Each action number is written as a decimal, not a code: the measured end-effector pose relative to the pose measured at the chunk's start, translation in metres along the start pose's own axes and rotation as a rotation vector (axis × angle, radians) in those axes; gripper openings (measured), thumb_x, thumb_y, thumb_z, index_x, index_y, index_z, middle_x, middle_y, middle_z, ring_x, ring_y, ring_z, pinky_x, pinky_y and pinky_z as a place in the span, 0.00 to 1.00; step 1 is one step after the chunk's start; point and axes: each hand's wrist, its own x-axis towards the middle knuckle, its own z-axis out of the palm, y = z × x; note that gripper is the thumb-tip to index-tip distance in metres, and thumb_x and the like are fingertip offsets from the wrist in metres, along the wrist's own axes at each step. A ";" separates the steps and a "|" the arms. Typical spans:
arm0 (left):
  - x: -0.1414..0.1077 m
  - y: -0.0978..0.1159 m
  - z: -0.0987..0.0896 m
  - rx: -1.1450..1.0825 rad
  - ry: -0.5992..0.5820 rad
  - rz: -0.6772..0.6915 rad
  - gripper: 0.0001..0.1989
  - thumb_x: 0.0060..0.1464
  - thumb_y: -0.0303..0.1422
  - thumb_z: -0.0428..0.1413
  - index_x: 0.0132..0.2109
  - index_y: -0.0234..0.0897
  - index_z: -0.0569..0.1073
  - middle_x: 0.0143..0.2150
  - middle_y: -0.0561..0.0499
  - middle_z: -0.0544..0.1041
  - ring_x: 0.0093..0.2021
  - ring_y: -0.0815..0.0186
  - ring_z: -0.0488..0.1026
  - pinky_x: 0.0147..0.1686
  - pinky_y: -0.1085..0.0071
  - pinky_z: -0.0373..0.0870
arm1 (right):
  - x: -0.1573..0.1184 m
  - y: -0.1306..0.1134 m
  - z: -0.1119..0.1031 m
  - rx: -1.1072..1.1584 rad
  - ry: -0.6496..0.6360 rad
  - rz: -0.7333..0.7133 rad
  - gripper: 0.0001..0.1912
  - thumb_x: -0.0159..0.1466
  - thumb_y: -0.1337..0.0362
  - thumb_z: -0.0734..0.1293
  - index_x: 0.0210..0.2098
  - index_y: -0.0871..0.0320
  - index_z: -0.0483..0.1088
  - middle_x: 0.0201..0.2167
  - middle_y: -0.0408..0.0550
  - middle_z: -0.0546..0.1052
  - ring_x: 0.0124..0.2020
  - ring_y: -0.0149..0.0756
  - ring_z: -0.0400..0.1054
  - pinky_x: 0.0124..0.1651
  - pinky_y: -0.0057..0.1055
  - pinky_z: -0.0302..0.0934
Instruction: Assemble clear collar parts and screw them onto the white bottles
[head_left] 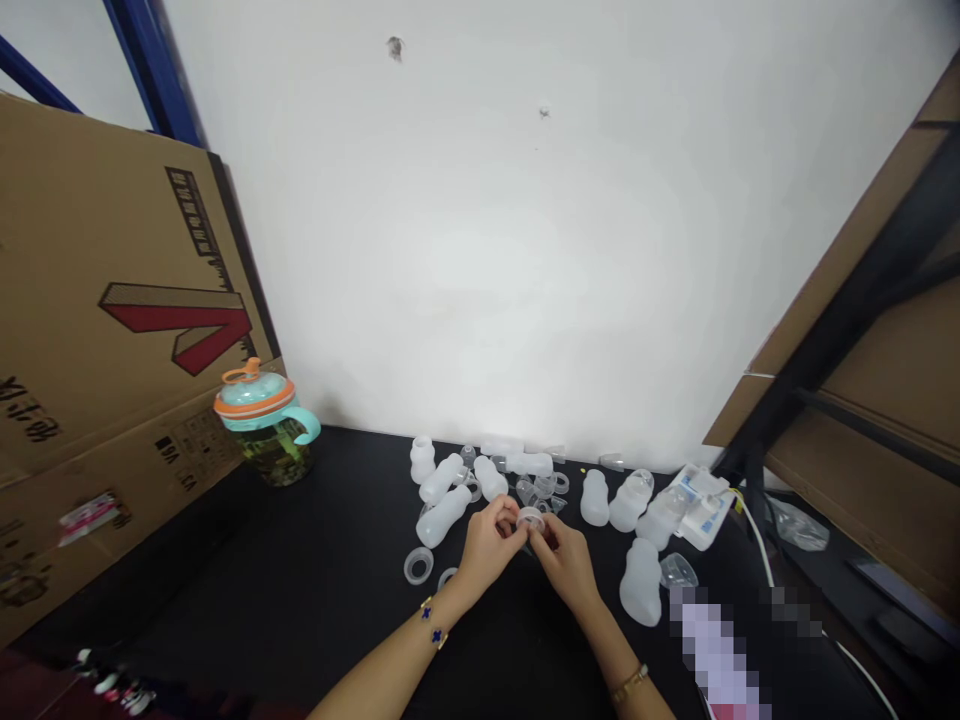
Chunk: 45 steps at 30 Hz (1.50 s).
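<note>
On a black bench [300,540], near its far edge, a left hand [487,545] and a right hand [564,560] hold a clear plastic ring [530,519] between them, both grips closed on its edge. Frosted plastic bottles [442,517] lie scattered around the hands, and a loose ring [418,566] sits just left of the left hand. Farther left, a teal-lidded drinking bottle [262,425] stands upright beside a tilted cardboard box [112,300].
</note>
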 end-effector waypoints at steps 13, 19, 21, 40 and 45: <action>0.001 -0.004 0.000 -0.033 0.004 0.000 0.07 0.53 0.35 0.58 0.32 0.38 0.68 0.22 0.57 0.72 0.22 0.71 0.67 0.24 0.76 0.60 | -0.001 0.002 0.001 -0.027 0.008 0.004 0.17 0.67 0.53 0.61 0.29 0.57 0.70 0.19 0.41 0.70 0.21 0.32 0.63 0.26 0.26 0.50; 0.001 -0.004 0.000 -0.022 0.000 -0.004 0.09 0.53 0.36 0.59 0.31 0.39 0.67 0.22 0.57 0.72 0.22 0.71 0.67 0.24 0.76 0.59 | 0.000 0.002 0.001 -0.041 0.017 -0.012 0.16 0.67 0.54 0.61 0.29 0.57 0.71 0.19 0.41 0.70 0.21 0.32 0.63 0.25 0.26 0.50; 0.001 -0.004 0.000 -0.028 -0.004 -0.003 0.09 0.53 0.36 0.59 0.31 0.38 0.67 0.22 0.57 0.73 0.22 0.71 0.67 0.23 0.76 0.59 | 0.000 0.003 0.001 -0.039 0.016 -0.009 0.16 0.67 0.54 0.61 0.29 0.57 0.71 0.19 0.41 0.70 0.20 0.32 0.63 0.25 0.26 0.50; -0.002 -0.003 -0.001 0.073 -0.002 0.061 0.04 0.59 0.35 0.55 0.40 0.40 0.71 0.25 0.56 0.76 0.23 0.69 0.70 0.26 0.75 0.61 | -0.001 0.003 0.001 -0.001 -0.011 0.014 0.19 0.69 0.51 0.60 0.28 0.57 0.68 0.19 0.40 0.68 0.21 0.32 0.62 0.26 0.26 0.48; -0.001 -0.002 -0.002 0.129 -0.012 0.079 0.05 0.61 0.36 0.53 0.41 0.40 0.70 0.27 0.55 0.78 0.25 0.68 0.72 0.26 0.75 0.62 | 0.000 0.003 0.002 0.022 -0.018 0.019 0.21 0.69 0.49 0.60 0.29 0.57 0.70 0.19 0.40 0.68 0.21 0.31 0.61 0.26 0.26 0.48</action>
